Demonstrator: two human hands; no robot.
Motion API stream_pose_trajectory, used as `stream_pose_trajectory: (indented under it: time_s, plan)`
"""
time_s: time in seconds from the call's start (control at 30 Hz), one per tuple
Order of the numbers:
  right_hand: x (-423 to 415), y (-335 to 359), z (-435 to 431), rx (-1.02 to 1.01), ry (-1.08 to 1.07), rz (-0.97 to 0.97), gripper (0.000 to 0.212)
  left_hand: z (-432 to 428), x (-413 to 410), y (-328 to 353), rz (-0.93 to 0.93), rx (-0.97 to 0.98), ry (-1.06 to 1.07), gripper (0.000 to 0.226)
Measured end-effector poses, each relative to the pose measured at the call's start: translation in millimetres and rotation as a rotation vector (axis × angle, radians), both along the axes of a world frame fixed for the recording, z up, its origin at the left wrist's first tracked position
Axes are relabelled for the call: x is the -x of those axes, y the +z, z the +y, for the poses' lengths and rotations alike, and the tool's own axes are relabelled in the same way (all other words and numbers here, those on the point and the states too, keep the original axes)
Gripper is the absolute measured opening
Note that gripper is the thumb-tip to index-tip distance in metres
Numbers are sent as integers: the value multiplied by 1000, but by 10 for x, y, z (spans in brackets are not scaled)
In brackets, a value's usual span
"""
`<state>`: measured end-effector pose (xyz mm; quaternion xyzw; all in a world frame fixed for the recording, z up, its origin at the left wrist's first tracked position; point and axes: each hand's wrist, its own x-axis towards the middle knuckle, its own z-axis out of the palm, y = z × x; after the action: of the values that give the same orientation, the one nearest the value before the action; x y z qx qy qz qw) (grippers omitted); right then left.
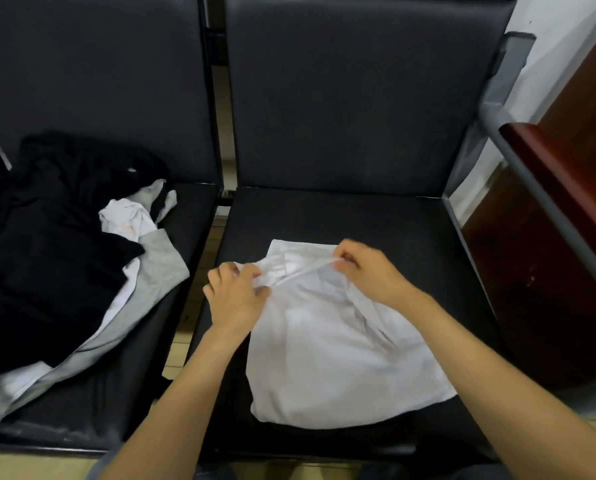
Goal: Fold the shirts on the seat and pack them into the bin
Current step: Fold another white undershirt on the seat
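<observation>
1. Dark padded seats fill the view, and the right seat [376, 216] is the working surface.
2. On it, near the front edge and about midway across, lies a white shirt [341, 348]. It lies mostly flat, with its hem closest to the person.
3. Its long axis runs from near to far, tilted a little to the left, and the collar end points at the backrest [358, 98].
4. At that far end the left hand [236, 299] has its fingers curled and pinching the cloth at the left corner.
5. The right hand [369, 268] pinches the collar edge on the other side, fingers closed on it. The fabric is pulled taut between the two hands.
6. The shirt looks narrowed to a rough rectangle, so this fold seems partly made, with the lengthwise fold likely left to do.
7. Further left, a pile of clothes [57, 258] in black, grey and white sprawls unfolded across the left seat [185, 216], so most of the job appears to remain.
8. No bin is in view, so how much is packed cannot be told.
9. Beyond the armrest stands a reddish wooden panel [566, 237].
</observation>
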<state>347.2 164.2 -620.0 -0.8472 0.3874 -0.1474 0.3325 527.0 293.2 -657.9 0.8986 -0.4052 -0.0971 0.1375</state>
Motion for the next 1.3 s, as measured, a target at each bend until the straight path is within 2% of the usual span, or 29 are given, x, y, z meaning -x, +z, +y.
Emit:
stream_pose_trajectory:
  time_s: [0.07, 0.13, 0.2, 0.23, 0.3, 0.33, 0.4, 0.47, 0.53, 0.6, 0.67, 0.73, 0.83, 0.9, 1.0, 1.1, 1.17, 1.23, 1.3]
  plan:
    - [91, 185, -68, -170, -161, -187, 10, 3, -52, 8, 44, 52, 55, 23]
    - [194, 336, -145, -297, -279, -335, 12, -12, -65, 32, 165, 204, 75, 14]
    - [285, 463, -230, -349, -326, -393, 13, -14, -44, 78, 239, 287, 59, 19]
    - [328, 514, -287, -357, -339, -398, 14, -17, -25, 100, 254, 267, 37, 31]
    - [394, 600, -469, -369, -454, -474, 14, -21, 5, 78, 211, 98, -30, 49]
    - [426, 643, -594, -373, -578, -539, 14, -37, -4, 70, 164, 50, -68, 43]
    - [505, 702, -855, -346, -837, -604, 20, -94, -70, 116, 162, 134, -71, 21]
    - [587, 637, -1037, -324, -901, -451, 35, -223, -170, 227, 210, 237, -45, 26]
    - [598, 466, -1036, -294, -848, -242, 41, -384, -171, 342, 159, 112, -82, 48]
    - [527, 243, -876, -162, -717, -80, 43, -470, -49, 415, 47, 3, -112, 59]
    - [407, 30, -674, -25, -492, 32, 37, -508, 145, 401, 69, 133, -217, 52]
    - [323, -163, -450, -6, -275, 159, 35, -501, 384, 307, 124, 197, -360, 41]
    - [346, -333, -228, 58, -116, 497, 46, -458, 628, 117, 71, -48, -536, 48]
    - [413, -244, -190, 91, -151, 672, 46, -391, 651, 71, -33, -224, -598, 49]
    - [442, -7, -246, 103, -208, 741, 42, -330, 584, 249, -56, -236, -508, 36]
    - [366, 26, -291, 142, -233, 635, 39, -382, 526, 347, -129, -39, -424, 33]
    - [325, -18, -301, 102, -233, 658, 42, -453, 521, 273, -82, 60, -454, 35]
    - [288, -70, -345, 63, -239, 734, 44, -544, 466, 168, -62, 37, -516, 40]
    - [271, -101, -451, 40, -262, 769, 46, -646, 352, 105, -71, -115, -517, 50]
